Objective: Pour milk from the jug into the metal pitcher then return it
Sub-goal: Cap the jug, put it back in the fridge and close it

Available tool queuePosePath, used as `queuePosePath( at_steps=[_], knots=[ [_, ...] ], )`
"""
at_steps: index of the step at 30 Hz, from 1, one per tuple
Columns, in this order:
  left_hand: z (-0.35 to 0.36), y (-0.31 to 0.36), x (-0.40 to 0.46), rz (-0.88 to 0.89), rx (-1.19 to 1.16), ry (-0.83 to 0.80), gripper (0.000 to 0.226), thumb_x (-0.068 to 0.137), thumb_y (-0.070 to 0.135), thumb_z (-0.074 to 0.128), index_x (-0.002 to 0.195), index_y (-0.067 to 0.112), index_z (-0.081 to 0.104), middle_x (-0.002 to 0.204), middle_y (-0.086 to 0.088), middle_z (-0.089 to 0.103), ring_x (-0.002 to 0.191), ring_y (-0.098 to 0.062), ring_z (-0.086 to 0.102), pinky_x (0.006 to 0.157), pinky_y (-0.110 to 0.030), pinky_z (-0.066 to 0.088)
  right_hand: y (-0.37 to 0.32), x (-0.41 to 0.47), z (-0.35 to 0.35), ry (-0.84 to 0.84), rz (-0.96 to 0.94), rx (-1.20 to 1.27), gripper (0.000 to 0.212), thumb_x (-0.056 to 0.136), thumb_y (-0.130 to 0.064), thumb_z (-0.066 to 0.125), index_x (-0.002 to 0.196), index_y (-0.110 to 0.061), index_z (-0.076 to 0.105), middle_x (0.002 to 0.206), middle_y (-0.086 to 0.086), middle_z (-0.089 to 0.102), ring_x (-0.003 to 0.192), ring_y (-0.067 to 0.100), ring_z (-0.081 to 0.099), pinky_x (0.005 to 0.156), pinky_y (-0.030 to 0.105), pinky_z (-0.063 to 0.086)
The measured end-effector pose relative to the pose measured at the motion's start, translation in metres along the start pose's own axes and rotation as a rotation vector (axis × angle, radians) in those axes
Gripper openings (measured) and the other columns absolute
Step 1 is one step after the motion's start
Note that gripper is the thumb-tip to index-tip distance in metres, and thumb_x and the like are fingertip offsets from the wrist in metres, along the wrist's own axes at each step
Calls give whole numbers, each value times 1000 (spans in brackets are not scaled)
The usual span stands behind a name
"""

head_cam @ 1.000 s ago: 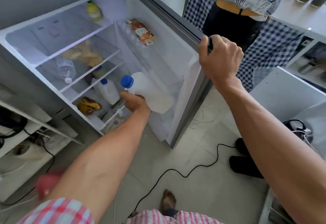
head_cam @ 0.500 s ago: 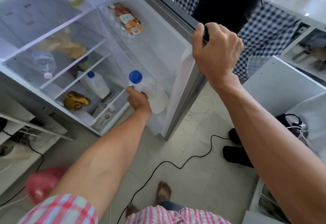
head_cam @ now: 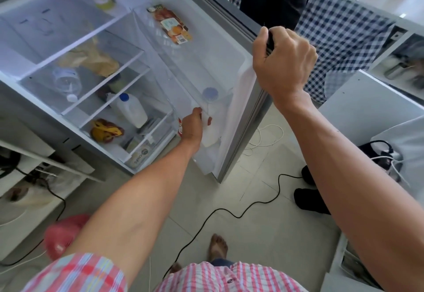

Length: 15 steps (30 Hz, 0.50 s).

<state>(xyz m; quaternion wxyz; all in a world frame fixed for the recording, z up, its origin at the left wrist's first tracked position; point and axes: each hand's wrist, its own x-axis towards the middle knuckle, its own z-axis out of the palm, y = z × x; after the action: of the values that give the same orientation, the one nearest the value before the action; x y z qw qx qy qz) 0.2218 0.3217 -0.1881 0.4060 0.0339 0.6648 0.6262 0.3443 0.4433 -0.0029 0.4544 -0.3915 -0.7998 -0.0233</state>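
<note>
Milk jug [head_cam: 212, 119] sat in lower shelf of open fridge door [head_cam: 241, 98], mid-frame, blue cap seen through clear shelf rail. Your left hand [head_cam: 192, 124] gripped jug, fingers curled round its side. Your right hand [head_cam: 283, 62], upper right of centre, clamped door's top edge, fingers wrapped over it. Second jug [head_cam: 132, 110] stood on inner shelf at left.

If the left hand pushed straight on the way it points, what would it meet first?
Probably the fridge door's inner wall: the left hand already holds the milk jug in the door shelf. Depth is unclear.
</note>
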Motion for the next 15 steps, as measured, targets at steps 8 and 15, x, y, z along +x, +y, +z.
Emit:
queuePosePath(
  at_steps=[8,15],
  knots=[
    [-37,28,-20,145,228,80,20,90,21,53,76,11,62,84,-11,69,80,-27,64,69,-38,44,-18,-8,-8,-49,21,-9,48,102,-38,46,71,-7,66,62,3,61,51,21,51,55,29,33],
    [-78,69,-58,361,182,142,21,101,28,49,97,16,65,103,-5,68,104,-28,67,96,-48,54,-63,-29,-20,-77,30,-16,45,103,-34,44,73,-7,64,66,7,64,53,22,48,58,30,33]
  ],
)
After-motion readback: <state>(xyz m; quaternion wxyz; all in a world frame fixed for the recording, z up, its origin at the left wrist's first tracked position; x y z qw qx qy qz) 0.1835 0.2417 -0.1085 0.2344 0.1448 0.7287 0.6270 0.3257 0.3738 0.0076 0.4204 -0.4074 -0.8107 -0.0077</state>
